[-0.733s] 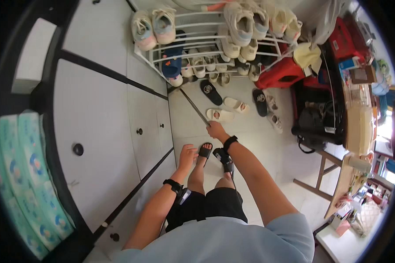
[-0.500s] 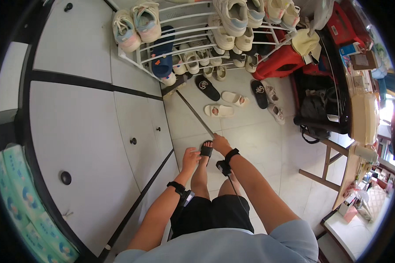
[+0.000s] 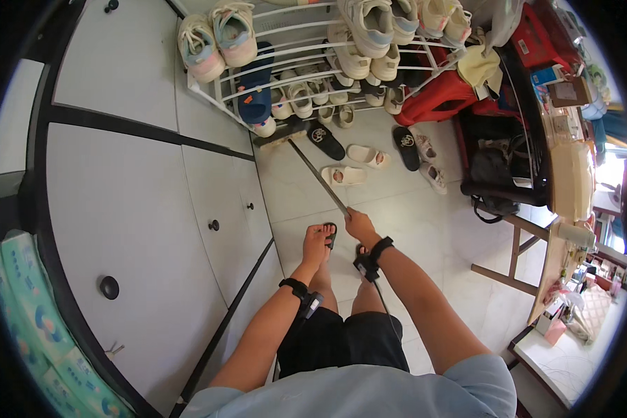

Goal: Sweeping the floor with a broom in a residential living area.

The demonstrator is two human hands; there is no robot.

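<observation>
My right hand (image 3: 359, 226) is closed around the upper part of a long thin handle (image 3: 318, 178). This is a broom; its head (image 3: 280, 138) rests on the floor at the foot of the shoe rack, near a black slipper (image 3: 326, 140). To the left of the handle, my left hand (image 3: 316, 242) hangs in front of my sandalled foot, loosely open, its fingers apart and off the handle. Straps with small devices sit on both my wrists. Two white slippers (image 3: 345, 175) lie just right of the handle.
A white shoe rack (image 3: 285, 49) full of shoes stands ahead. Grey cabinets (image 3: 132, 209) run along the left. Another black slipper (image 3: 406, 148) and a pair of sneakers (image 3: 433, 177) lie further right. Red stools (image 3: 439, 97) and a wooden-legged table (image 3: 512, 279) stand at the right.
The broom head has shifted slightly to the right along the rack's base. Both hands have moved a little right, and my left hand has come up nearer the handle. My feet have changed position.
</observation>
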